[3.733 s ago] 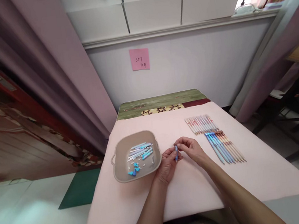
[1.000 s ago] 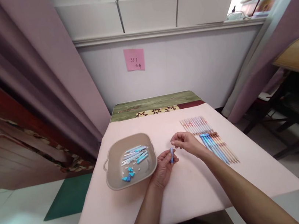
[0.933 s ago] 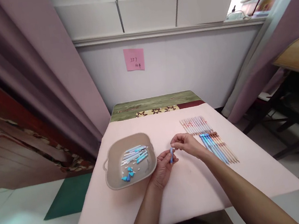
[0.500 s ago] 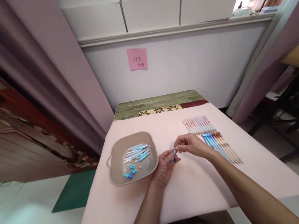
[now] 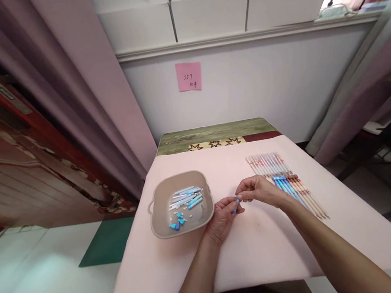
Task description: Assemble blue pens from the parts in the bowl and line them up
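Observation:
Between my hands, over the middle of the pink-covered table, is a small blue pen part [image 5: 235, 206]. My left hand [image 5: 223, 218] is closed on its lower part, just right of the basin. The fingertips of my right hand [image 5: 258, 190] pinch at its upper end; what they hold there is too small to make out. A beige basin [image 5: 160, 219] holds white and blue pen pieces [image 5: 188, 197] and several small blue parts [image 5: 177, 221]. On the right lie a row of pale patterned pens [image 5: 269, 164] and a second row of blue and brown pens [image 5: 296, 193].
The pink table cover [image 5: 163, 277] reaches the near edge. Green patterned cloth [image 5: 211, 133] shows at the far edge, below a wall with a pink note [image 5: 189, 76]. Purple curtains [image 5: 99, 82] hang at the left, and dark furniture stands at the right.
The whole view has shifted, so the table and hands appear slightly farther right. Both hands remain together at the blue pen part, with little other visible change.

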Motion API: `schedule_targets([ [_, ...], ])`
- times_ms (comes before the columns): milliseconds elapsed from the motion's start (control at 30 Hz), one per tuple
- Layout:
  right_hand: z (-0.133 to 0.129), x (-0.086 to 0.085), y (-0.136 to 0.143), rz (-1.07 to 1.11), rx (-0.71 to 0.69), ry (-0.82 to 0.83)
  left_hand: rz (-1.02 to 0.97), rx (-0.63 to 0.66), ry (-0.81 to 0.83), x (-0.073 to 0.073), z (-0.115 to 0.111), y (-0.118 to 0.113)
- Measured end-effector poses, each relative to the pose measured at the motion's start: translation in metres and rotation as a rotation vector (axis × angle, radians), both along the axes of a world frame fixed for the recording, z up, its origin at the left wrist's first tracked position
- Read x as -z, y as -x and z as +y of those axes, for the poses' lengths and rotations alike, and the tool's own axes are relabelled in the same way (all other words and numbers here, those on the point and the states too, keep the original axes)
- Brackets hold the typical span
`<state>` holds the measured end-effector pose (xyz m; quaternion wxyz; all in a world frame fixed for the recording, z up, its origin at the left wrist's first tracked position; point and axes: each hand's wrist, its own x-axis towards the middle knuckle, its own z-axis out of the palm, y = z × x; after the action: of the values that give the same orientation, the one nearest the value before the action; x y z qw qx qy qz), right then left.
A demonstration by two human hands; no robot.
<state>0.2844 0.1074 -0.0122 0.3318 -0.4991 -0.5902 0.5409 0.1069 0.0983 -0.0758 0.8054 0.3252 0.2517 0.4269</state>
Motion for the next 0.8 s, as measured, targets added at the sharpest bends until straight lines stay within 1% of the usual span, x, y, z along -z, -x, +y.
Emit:
schedule_targets([
  [333,-0.001,0.001,0.000,-0.002,-0.002,-0.018,-0.003,0.000,0.009,-0.001,0.001,-0.001],
  [600,-0.002,-0.001,0.002,-0.018,-0.038,-0.057,-0.013,0.028,0.004,-0.001,0.001,-0.001],
  [633,-0.001,-0.002,0.002,-0.043,-0.022,-0.076,-0.014,0.030,0.005,-0.001,0.001,-0.001],
  [700,0.003,-0.008,0.006,-0.107,0.061,-0.149,-0.019,0.026,0.013,-0.001,0.001,-0.002],
  [767,0.010,-0.017,0.017,-0.160,0.154,-0.248,-0.022,0.015,0.023,0.000,0.001,-0.002],
  [800,0.014,-0.024,0.026,-0.186,0.173,-0.297,-0.023,0.007,0.028,0.000,0.001,-0.003],
])
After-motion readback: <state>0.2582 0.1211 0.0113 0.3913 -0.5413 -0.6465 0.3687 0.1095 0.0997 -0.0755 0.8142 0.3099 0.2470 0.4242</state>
